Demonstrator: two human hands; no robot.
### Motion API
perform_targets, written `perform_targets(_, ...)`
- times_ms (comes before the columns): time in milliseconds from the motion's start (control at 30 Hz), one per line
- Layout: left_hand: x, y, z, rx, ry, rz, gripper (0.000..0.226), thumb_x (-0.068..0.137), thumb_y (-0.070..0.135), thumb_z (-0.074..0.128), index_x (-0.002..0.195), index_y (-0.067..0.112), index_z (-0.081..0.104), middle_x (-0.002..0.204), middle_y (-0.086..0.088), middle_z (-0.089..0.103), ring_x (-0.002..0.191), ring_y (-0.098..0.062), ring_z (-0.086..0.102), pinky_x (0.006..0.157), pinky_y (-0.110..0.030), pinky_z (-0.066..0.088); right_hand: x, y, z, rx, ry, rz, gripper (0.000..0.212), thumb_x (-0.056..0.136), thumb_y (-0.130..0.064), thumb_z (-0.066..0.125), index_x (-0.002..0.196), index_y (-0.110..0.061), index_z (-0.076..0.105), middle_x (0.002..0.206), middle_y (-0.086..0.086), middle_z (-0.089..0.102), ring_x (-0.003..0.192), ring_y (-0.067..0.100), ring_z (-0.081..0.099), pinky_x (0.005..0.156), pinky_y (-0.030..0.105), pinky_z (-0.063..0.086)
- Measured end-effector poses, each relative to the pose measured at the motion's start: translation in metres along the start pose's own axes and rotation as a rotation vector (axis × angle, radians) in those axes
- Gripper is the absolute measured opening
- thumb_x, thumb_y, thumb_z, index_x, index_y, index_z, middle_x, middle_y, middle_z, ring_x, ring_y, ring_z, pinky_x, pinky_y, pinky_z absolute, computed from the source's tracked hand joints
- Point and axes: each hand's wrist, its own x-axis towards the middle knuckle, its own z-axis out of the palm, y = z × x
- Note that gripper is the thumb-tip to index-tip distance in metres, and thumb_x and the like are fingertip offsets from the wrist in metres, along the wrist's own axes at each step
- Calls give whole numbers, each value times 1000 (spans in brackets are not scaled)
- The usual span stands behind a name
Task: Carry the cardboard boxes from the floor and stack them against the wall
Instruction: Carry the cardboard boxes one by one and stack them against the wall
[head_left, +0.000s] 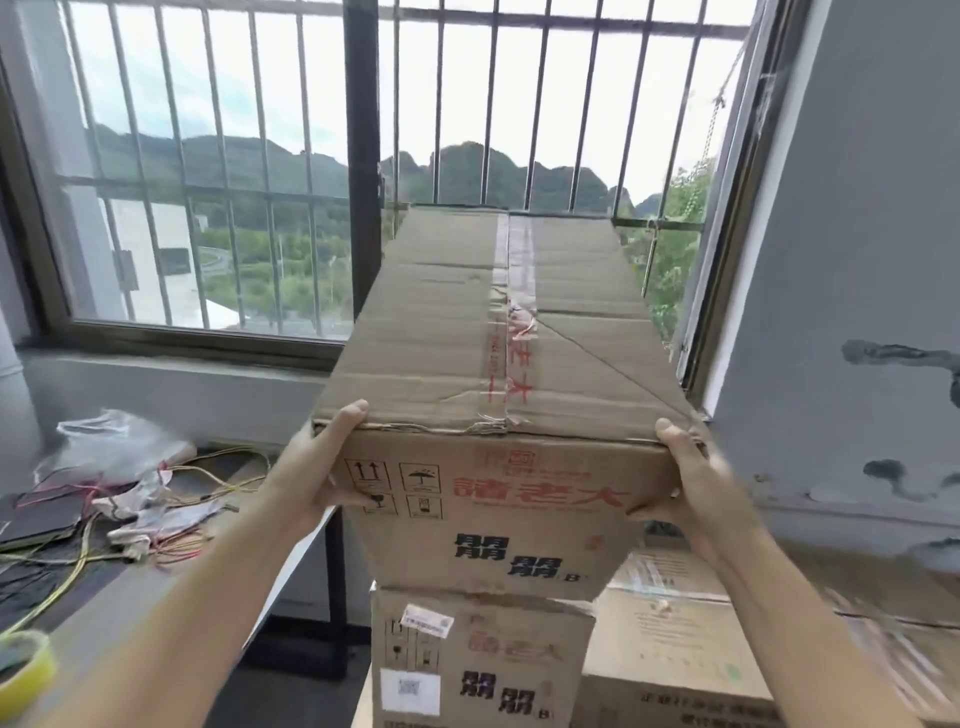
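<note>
A long taped cardboard box (498, 332) with red and black print fills the middle of the view, its far end toward the barred window. My left hand (317, 467) grips its near left corner, thumb on the top edge. My right hand (685, 483) grips the near right corner the same way. The box sits on or just above a second printed box (478, 660) below it; I cannot tell whether they touch. Another box (670, 639) stands lower right, beside the stack and by the grey wall (857, 260).
A table (156, 582) at the left carries coloured wires, a crumpled plastic bag (114, 441) and a yellow tape roll (26, 670). The barred window (234, 182) and its sill run behind the boxes. More cardboard (909, 634) lies at the lower right.
</note>
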Motion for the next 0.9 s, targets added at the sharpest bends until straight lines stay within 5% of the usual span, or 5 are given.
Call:
perform_targets(200,63,16,15,126,-6,-88,52,79,55,64,123,30,51,116,-2,59,102,-27,59,62,-62,55,51,-18,21,-34,1,108,14,94,-41,52,107,-36,53,101,-2,55,84,21,60,55,58,55)
perform_targets(400,92,29,29,196,-97,-128,55,82,68,51,124,34,45,103,8,60,85,-13,63,56,-48,56,87,-31,38,-165,19,176,41,97,-51,41,132,-31,43,98,-2,53,81,23,55,62,55,51)
perform_targets(500,106,17,30,225,-75,-29,55,90,60,45,136,30,38,110,12,59,108,-12,56,92,-48,43,95,-22,45,-255,0,141,52,97,-52,41,144,-31,30,123,-11,50,104,19,49,82,56,42)
perform_targets(767,115,-13,16,161,-108,155,42,100,30,42,139,43,33,102,20,66,73,10,66,51,-15,47,91,12,50,-243,-7,-27,38,100,-25,45,135,-41,38,108,-20,61,77,-10,60,58,18,43)
perform_targets(900,113,-14,13,183,-127,183,48,98,19,43,141,39,33,111,16,65,76,7,66,54,-14,48,88,18,52,-325,-35,-99,48,100,-19,46,144,-32,31,135,-3,54,114,19,58,98,41,47)
